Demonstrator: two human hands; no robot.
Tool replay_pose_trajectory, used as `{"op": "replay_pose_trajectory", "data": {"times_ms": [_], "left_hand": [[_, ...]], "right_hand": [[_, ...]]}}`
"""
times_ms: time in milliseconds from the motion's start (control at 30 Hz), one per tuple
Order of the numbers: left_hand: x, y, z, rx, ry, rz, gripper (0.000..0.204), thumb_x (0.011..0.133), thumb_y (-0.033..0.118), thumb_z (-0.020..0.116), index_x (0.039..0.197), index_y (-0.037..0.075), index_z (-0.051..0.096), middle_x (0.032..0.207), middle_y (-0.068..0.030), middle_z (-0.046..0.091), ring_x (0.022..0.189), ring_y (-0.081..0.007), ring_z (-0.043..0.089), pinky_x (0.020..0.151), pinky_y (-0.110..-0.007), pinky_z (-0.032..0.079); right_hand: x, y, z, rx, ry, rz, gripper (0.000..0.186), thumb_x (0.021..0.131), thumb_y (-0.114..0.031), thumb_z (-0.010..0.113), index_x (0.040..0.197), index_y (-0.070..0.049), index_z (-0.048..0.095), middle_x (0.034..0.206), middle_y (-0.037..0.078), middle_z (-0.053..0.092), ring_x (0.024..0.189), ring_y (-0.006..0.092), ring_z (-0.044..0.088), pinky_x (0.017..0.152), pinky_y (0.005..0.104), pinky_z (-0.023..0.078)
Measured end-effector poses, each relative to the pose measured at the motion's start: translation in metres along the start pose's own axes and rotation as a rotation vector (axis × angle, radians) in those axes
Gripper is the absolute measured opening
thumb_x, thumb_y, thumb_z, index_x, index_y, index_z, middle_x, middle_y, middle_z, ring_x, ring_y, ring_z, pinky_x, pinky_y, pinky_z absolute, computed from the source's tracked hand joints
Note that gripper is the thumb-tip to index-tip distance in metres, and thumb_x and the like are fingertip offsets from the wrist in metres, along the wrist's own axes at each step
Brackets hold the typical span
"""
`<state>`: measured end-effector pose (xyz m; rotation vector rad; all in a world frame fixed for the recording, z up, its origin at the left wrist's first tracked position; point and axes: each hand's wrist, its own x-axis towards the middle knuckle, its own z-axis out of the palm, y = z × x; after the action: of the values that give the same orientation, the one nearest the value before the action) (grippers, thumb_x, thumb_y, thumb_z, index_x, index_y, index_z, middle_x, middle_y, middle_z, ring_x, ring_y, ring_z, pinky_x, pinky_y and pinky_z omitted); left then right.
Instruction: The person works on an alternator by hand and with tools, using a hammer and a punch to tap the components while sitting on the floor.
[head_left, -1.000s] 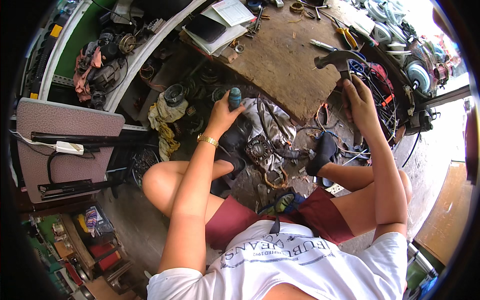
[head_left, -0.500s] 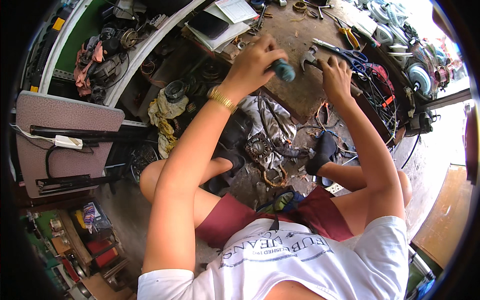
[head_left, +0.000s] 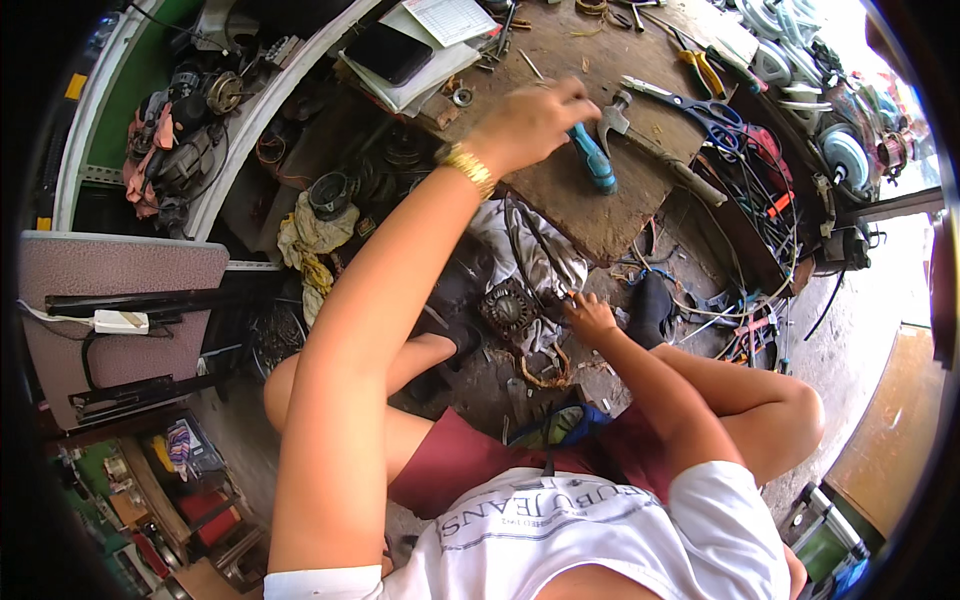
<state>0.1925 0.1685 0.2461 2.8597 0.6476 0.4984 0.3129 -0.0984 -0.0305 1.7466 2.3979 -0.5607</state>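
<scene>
My left hand (head_left: 535, 122), with a gold watch (head_left: 470, 168) on its wrist, is over the wooden bench at the top end of a blue-handled tool (head_left: 597, 168). Its fingers are curled and smeared, and whether they still touch the tool is unclear. A claw hammer (head_left: 660, 155) lies on the bench just right of that tool. Lower down, my right hand (head_left: 592, 318) is closed near the floor, beside a round finned motor part (head_left: 508, 309) and a greyish cloth (head_left: 560, 262). A small orange bit shows at its fingertips; what they grip is hidden.
Blue-handled scissors (head_left: 705, 112) and yellow-handled pliers (head_left: 705, 75) lie at the bench's far right. A phone (head_left: 388, 54) rests on papers at the back left. Tangled wires (head_left: 740, 200) fill the bench's right side. A pink folded panel (head_left: 130, 270) stands at left.
My right hand has left the hammer and come down toward the motor part. The blue-handled tool, held up in my left hand before, is now down at the bench top.
</scene>
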Motion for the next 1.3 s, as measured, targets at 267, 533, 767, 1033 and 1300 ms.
{"op": "replay_pose_trajectory", "data": {"times_ms": [267,533,767,1033,1300], "left_hand": [[-0.214,-0.044,0.046,0.058,0.873,-0.949,0.037,0.081,0.013,0.068,0.114,0.003,0.057,0.113,-0.0152,0.059,0.109,-0.0348,0.052,0.097,-0.045,0.037],[-0.316,-0.020,0.154,-0.008,0.714,-1.846,0.047,0.088,0.029,0.062,0.124,0.001,0.050,0.117,-0.0229,0.057,0.109,-0.0369,0.055,0.093,-0.043,0.044],[-0.306,-0.016,0.155,-0.294,0.884,-1.700,0.030,0.096,0.022,0.047,0.096,-0.001,0.066,0.091,-0.0146,0.071,0.087,-0.0282,0.068,0.079,-0.036,0.050],[-0.306,-0.013,0.156,-0.247,0.908,-1.672,0.025,0.091,0.025,0.051,0.092,0.006,0.067,0.087,-0.0191,0.069,0.083,-0.0380,0.066,0.072,-0.044,0.050],[-0.307,-0.009,0.154,-0.216,0.934,-1.664,0.021,0.093,0.018,0.048,0.093,0.005,0.065,0.087,-0.0174,0.069,0.083,-0.0361,0.067,0.071,-0.043,0.051]], "right_hand": [[0.012,-0.015,0.059,-0.005,0.096,0.219,0.041,0.088,-0.016,0.049,0.129,-0.015,0.049,0.103,0.012,0.056,0.094,0.0288,0.058,0.079,0.0438,0.048],[0.005,-0.010,-0.043,0.533,0.108,0.317,0.045,0.068,-0.007,0.064,0.111,-0.003,0.050,0.095,0.024,0.061,0.094,0.0422,0.059,0.082,0.0476,0.047],[-0.022,-0.043,-0.200,0.741,0.220,0.230,0.039,0.073,-0.007,0.055,0.112,-0.002,0.054,0.076,0.024,0.061,0.075,0.0442,0.059,0.069,0.0472,0.046],[-0.020,-0.109,-0.182,1.040,0.299,0.306,0.039,0.094,-0.027,0.055,0.118,0.003,0.053,0.071,0.020,0.060,0.068,0.0284,0.061,0.067,0.0390,0.046],[-0.007,-0.129,-0.205,0.905,0.106,0.258,0.040,0.094,-0.020,0.054,0.132,-0.013,0.048,0.077,0.023,0.062,0.080,0.0418,0.063,0.072,0.0428,0.048]]}}
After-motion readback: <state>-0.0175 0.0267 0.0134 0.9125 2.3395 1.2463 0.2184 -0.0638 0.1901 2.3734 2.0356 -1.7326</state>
